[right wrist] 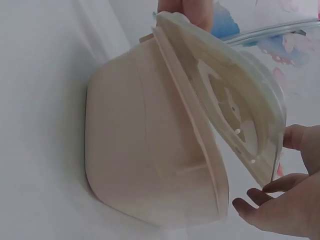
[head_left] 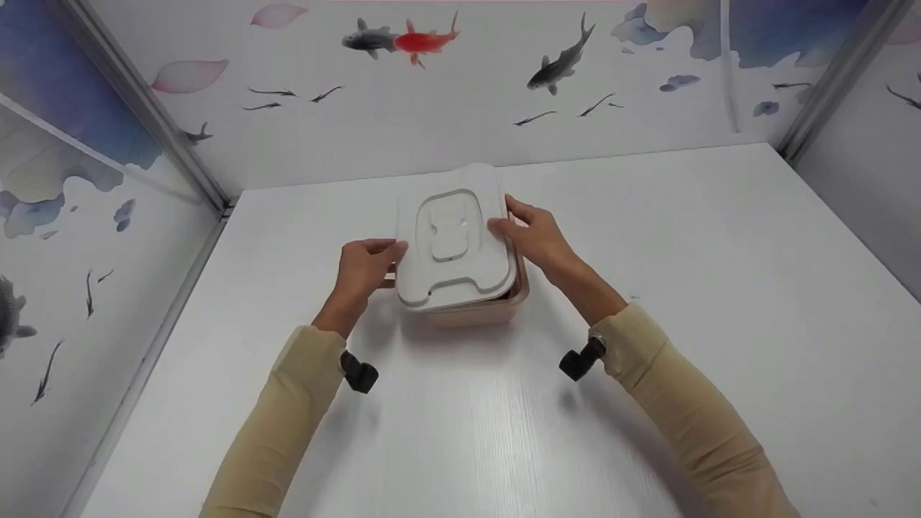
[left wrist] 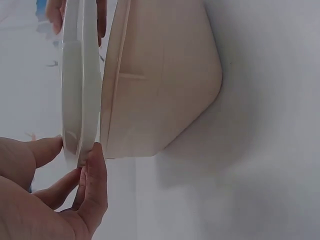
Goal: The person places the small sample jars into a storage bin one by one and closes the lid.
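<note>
A white lid with a recessed panel lies askew over a pale pink plastic box. My left hand grips the lid's left edge, thumb on top and fingers beneath. On the opposite edge, my right hand pinches the lid between thumb and fingers. The right wrist view shows the lid tilted, its edge at the right hand raised off the rim of the box. In the left wrist view a narrow gap runs between lid and box. The box's inside is mostly hidden.
The box stands on a white table, toward its far edge. Behind it rises a white wall panel printed with fish and petals. Another printed panel borders the left side. A black wrist camera sits on the left sleeve.
</note>
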Demonstrator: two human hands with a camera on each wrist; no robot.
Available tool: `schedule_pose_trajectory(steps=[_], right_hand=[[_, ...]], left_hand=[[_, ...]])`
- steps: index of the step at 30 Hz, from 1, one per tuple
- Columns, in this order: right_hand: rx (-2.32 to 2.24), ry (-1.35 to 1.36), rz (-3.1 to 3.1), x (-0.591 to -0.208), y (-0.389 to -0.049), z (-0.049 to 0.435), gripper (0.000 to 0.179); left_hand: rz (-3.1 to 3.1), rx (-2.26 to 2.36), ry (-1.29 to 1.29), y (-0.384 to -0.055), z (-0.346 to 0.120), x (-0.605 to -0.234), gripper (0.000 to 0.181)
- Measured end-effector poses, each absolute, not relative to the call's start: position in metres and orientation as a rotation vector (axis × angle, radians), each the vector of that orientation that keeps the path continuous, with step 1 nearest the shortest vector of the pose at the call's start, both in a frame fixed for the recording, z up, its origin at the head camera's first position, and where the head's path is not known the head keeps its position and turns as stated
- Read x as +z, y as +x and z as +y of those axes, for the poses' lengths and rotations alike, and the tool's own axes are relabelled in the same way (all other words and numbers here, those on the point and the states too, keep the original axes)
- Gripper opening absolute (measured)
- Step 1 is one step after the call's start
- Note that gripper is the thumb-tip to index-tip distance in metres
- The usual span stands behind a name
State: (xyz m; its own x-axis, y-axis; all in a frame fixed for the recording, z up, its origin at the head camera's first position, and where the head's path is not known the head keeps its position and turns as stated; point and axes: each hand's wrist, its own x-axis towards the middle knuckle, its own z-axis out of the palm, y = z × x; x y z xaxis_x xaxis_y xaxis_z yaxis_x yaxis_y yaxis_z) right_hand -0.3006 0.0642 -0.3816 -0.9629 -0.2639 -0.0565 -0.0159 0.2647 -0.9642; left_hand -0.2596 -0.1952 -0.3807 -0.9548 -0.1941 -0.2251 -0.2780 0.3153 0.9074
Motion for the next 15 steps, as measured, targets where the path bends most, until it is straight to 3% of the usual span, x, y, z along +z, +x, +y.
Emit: schedule_pose_trajectory(steps=[15], right_hand=[[-1.655, -0.183, 2.442, -0.409, -0.309, 0.074, 0.069]], left_hand=[[2.628, 1.728, -0.581, -0.261, -0.172, -0.396, 0.041]])
